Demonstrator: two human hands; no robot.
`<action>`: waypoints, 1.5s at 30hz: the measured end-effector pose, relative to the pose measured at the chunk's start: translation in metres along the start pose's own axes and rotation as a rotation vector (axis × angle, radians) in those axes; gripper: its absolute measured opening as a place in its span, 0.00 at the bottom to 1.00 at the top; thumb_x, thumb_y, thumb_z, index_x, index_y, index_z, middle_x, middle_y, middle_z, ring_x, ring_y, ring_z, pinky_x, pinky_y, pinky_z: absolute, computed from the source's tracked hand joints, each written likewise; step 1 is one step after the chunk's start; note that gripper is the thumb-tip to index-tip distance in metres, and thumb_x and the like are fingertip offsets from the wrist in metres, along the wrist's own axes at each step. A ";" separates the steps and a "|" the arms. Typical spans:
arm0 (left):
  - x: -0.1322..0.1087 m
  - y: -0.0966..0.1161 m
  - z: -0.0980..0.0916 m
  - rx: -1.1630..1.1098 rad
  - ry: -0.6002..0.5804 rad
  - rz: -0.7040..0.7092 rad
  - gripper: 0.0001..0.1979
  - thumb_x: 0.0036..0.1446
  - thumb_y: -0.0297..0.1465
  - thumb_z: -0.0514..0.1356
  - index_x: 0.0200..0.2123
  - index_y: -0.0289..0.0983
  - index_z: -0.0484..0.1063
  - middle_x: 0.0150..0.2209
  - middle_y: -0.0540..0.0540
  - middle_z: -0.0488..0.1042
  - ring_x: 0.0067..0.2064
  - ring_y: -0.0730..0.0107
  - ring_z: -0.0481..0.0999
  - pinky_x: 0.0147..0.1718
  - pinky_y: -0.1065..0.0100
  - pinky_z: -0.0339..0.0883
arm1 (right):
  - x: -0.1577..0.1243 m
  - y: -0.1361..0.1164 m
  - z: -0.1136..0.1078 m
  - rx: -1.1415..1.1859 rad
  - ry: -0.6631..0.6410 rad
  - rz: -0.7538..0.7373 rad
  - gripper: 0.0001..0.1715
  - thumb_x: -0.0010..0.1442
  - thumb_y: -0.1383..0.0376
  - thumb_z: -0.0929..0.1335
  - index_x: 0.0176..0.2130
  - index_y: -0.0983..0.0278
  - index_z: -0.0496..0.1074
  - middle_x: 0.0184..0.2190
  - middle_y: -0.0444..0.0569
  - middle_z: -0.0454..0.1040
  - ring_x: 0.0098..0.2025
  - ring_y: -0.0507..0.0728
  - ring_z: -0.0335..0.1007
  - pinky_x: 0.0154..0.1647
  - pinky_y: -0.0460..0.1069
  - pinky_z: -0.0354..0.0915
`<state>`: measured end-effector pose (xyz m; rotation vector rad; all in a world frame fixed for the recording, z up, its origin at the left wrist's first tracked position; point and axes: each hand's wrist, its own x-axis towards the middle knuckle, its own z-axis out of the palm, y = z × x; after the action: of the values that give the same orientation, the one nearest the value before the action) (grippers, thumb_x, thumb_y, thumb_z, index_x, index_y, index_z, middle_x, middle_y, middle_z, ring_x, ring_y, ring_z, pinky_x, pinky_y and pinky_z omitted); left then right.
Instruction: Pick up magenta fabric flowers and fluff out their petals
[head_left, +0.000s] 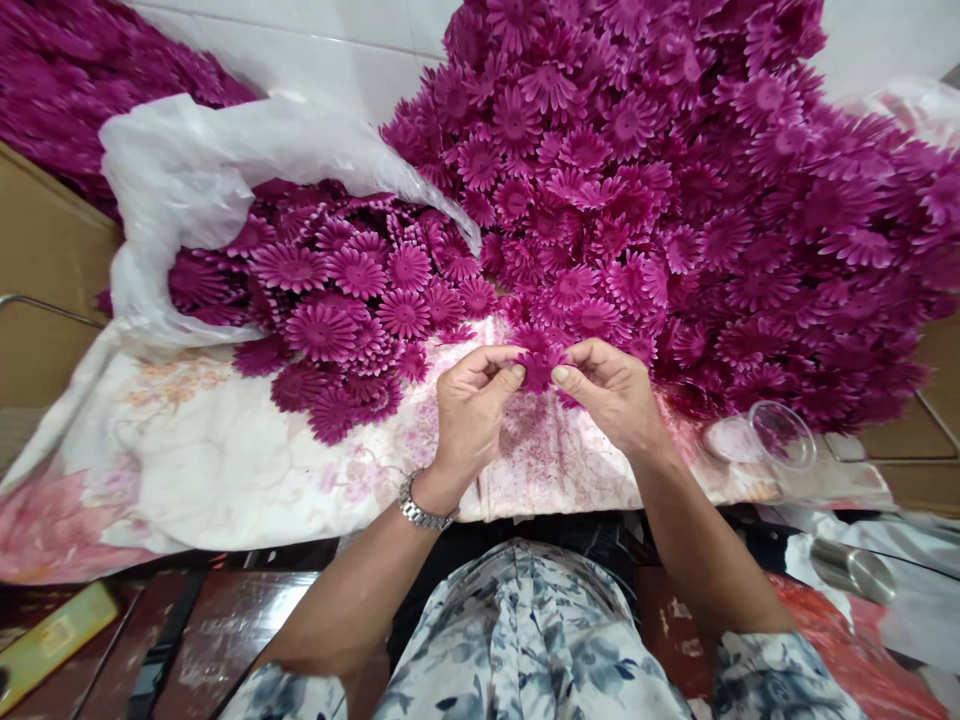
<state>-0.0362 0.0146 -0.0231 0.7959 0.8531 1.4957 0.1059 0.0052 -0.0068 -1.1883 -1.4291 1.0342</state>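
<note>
Between my two hands is a magenta artificial flower [540, 368], held just above the cloth. My left hand [478, 400] pinches its left side with thumb and forefinger. On the opposite side, the thumb and forefinger of my right hand [611, 395] grip the petals. A big heap of similar flower heads [630, 200] rises directly behind my hands. To the left, more flower heads [337, 310] spill out of a white plastic bag [180, 180]. Fingers hide parts of the held flower.
A floral cloth [225, 460] covers the table, with magenta specks near my hands. Clear plastic tubs [781, 435] stand at the right edge. Cardboard boxes [49, 260] flank the table. A metal cylinder [851, 570] lies lower right, and a yellow-green object [56, 640] lower left.
</note>
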 end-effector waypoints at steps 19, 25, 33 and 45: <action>0.000 0.004 -0.008 0.204 -0.346 -0.239 0.10 0.44 0.35 0.67 0.23 0.34 0.74 0.21 0.53 0.67 0.24 0.78 0.61 0.25 0.72 0.54 | -0.005 -0.012 -0.012 -0.549 -0.109 -0.314 0.05 0.57 0.69 0.64 0.29 0.63 0.64 0.24 0.42 0.64 0.27 0.49 0.59 0.29 0.46 0.56; -0.002 -0.001 -0.009 0.348 -0.322 -0.094 0.15 0.48 0.36 0.65 0.16 0.35 0.67 0.16 0.54 0.58 0.21 0.78 0.55 0.22 0.71 0.48 | -0.007 -0.010 -0.011 -0.540 -0.090 -0.267 0.08 0.58 0.65 0.65 0.28 0.64 0.66 0.22 0.41 0.65 0.25 0.49 0.60 0.28 0.46 0.56; -0.005 0.003 -0.008 0.430 -0.285 0.004 0.20 0.50 0.42 0.62 0.15 0.37 0.62 0.16 0.54 0.56 0.21 0.77 0.54 0.22 0.69 0.47 | -0.011 -0.005 -0.005 -0.373 -0.080 -0.175 0.13 0.62 0.59 0.63 0.29 0.63 0.68 0.23 0.41 0.66 0.25 0.48 0.60 0.27 0.45 0.57; -0.005 -0.004 -0.004 0.326 -0.292 -0.068 0.21 0.53 0.42 0.60 0.16 0.36 0.62 0.19 0.53 0.54 0.23 0.77 0.53 0.22 0.69 0.47 | -0.013 -0.003 -0.002 -0.462 -0.010 -0.335 0.03 0.58 0.64 0.67 0.33 0.61 0.68 0.28 0.42 0.68 0.30 0.50 0.65 0.33 0.47 0.63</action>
<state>-0.0370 0.0093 -0.0289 1.1821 0.9017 1.1577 0.1085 -0.0083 -0.0058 -1.2017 -1.8617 0.4915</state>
